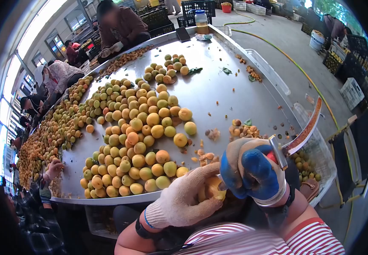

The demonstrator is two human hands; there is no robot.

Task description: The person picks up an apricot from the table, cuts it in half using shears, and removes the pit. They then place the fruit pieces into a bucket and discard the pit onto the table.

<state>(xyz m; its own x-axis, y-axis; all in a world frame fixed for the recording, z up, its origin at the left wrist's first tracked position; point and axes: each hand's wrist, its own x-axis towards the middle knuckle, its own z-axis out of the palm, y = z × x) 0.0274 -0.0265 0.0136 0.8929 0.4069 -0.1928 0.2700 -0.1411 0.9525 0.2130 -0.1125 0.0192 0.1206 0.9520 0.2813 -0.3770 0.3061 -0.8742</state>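
Left hand (pixel 179 205), right hand (pixel 252 170): gloved, clenched.

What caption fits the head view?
Gloved left hand holds a yellow fruit while right hand grips a curved knife beside fruit-piled table.

The left hand (pixel 181 199), in a white knit glove, is closing its grip around a yellow fruit (pixel 212 187) just above the near edge of the steel table (pixel 235 93). The right hand (pixel 252 170), in a blue-coated glove, is touching the fruit and gripping a curved knife (pixel 305 131), whose blade is pointing up and to the right. A heap of fruit (pixel 137 127) is lying across the table, with scraps (pixel 243 129) lying near the hands. Another person's hand (pixel 54 169) is reaching into the heap at the left edge, and a seated person (pixel 118 25) is working at the far end beside a bottle (pixel 201 21).
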